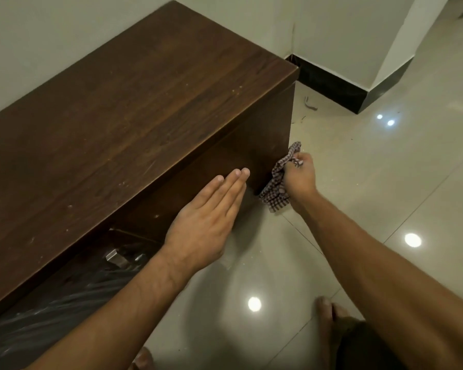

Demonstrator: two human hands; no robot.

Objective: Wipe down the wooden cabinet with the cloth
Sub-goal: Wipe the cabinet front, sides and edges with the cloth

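The cabinet (134,108) filled the frame's upper left. The left hand (206,217), fingers together and flat, lay against its front at centre. The right hand (300,174) was clenched on the cloth (275,188), bunched against the cabinet's corner, right of centre.

one wooden cabinet (134,108), one checked cloth (277,188), two hands, left (203,222), right (300,174)

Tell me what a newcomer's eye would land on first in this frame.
The long dark wooden cabinet fills the left half, its top flecked with pale specks. At its near right corner the right hand grips a checked cloth against the front edge, while the left hand lies flat, fingers extended, beside it above the glossy tiled floor.
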